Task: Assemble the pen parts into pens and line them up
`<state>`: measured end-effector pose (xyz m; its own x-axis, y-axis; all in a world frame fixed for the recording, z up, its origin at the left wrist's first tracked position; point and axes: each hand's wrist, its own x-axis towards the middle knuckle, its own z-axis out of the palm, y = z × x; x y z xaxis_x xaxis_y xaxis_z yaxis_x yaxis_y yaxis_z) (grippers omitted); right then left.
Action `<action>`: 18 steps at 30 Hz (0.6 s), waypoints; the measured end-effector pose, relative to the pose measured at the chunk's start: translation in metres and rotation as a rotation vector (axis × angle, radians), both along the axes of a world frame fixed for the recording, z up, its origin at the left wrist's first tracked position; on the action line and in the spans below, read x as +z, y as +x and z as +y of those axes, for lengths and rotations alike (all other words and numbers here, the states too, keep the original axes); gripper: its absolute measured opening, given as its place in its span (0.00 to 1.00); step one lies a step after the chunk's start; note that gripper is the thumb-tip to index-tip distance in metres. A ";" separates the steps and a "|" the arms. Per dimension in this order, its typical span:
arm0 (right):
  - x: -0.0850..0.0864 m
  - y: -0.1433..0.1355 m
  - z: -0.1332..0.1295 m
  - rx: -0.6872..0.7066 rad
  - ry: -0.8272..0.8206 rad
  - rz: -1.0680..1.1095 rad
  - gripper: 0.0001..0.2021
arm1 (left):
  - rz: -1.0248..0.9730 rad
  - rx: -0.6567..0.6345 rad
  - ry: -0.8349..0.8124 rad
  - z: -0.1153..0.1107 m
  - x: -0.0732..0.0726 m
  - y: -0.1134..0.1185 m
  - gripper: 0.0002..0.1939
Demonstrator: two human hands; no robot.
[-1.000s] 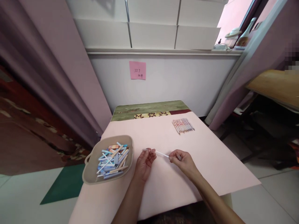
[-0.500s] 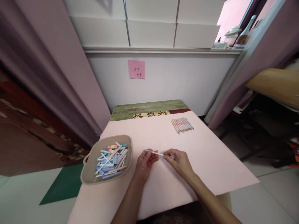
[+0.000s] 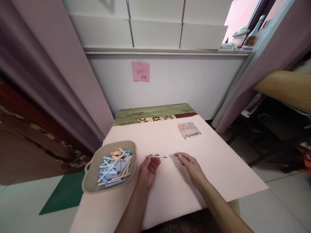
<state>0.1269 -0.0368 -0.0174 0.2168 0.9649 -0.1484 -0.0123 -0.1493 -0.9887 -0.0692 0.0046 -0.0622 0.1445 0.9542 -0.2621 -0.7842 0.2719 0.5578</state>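
Between the thumb and fingers of my left hand [image 3: 147,166] lies a slim pale pen [image 3: 156,157], its thin refill with a dark tip pointing right. My right hand [image 3: 190,164] is apart from it on the right, its thumb and index finger pinched on a tiny pale piece too small to name. To the left of my left hand stands a beige basket [image 3: 91,181] holding many loose pen parts [image 3: 115,166] in blue, white, tan and orange. Further back on the right, a row of pens [image 3: 189,130] lies side by side.
A pale pink cover [image 3: 218,168] lies over the table, leaving a green patterned strip [image 3: 155,111] bare at the back. Behind it, a pink note [image 3: 140,71] sticks to the white wall. Purple curtains [image 3: 80,81] hang at the sides, and a wooden surface [image 3: 286,89] is at the right.
My right hand has drawn away from the pen to the right, and the thin dark-tipped refill now shows. My left hand has shifted slightly left with the pen.
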 end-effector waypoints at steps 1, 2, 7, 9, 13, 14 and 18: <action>0.000 0.000 0.000 -0.027 -0.011 0.017 0.18 | 0.002 -0.005 0.007 0.000 0.000 0.000 0.03; 0.001 -0.001 0.000 -0.045 -0.018 0.052 0.18 | 0.006 -0.013 0.017 0.000 0.001 0.000 0.03; 0.003 -0.008 -0.002 -0.040 0.034 0.270 0.15 | 0.045 -0.034 0.069 -0.003 0.000 0.002 0.05; 0.003 -0.010 -0.004 -0.060 0.088 0.252 0.13 | 0.050 -0.033 0.074 -0.003 -0.001 0.002 0.05; 0.001 -0.012 -0.010 -0.126 0.193 0.114 0.11 | 0.048 -0.013 0.077 -0.001 -0.003 0.003 0.05; 0.000 -0.011 -0.011 -0.135 0.208 0.062 0.10 | 0.047 -0.008 0.079 -0.001 -0.003 0.003 0.05; -0.003 -0.011 -0.014 -0.160 0.238 -0.161 0.10 | 0.045 0.002 0.080 0.000 -0.003 0.003 0.05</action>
<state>0.1158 -0.0513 -0.0203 0.3705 0.9202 0.1262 0.1428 0.0778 -0.9867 -0.0657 0.0046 -0.0651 0.1323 0.9725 -0.1916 -0.7582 0.2238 0.6125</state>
